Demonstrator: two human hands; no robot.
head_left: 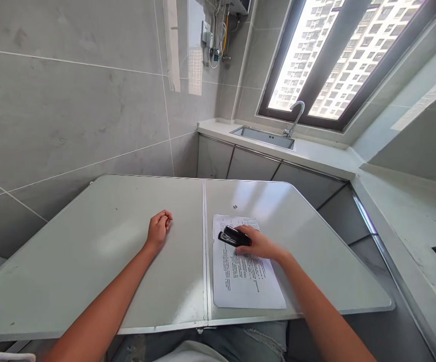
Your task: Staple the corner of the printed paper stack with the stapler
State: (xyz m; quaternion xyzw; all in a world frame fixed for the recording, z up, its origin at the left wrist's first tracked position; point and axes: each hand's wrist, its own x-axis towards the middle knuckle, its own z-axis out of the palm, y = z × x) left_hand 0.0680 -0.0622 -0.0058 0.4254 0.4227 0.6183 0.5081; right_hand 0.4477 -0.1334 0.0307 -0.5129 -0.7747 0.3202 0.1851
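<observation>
My right hand (258, 243) is closed around a black stapler (231, 236) that rests on the upper part of a printed sheet of paper (242, 275). The paper lies on the right half of a pale folding table (90, 251). On the left half of the table, well apart from the paper, rests my left hand (159, 229). Its fingers are curled into a loose fist, and nothing shows in it.
A small dark staple-like speck (235, 206) lies on the table beyond the paper. Behind are a counter with a sink (263, 137) and tap (296, 116), a window, and a tiled wall to the left. Another counter (410, 226) runs along the right.
</observation>
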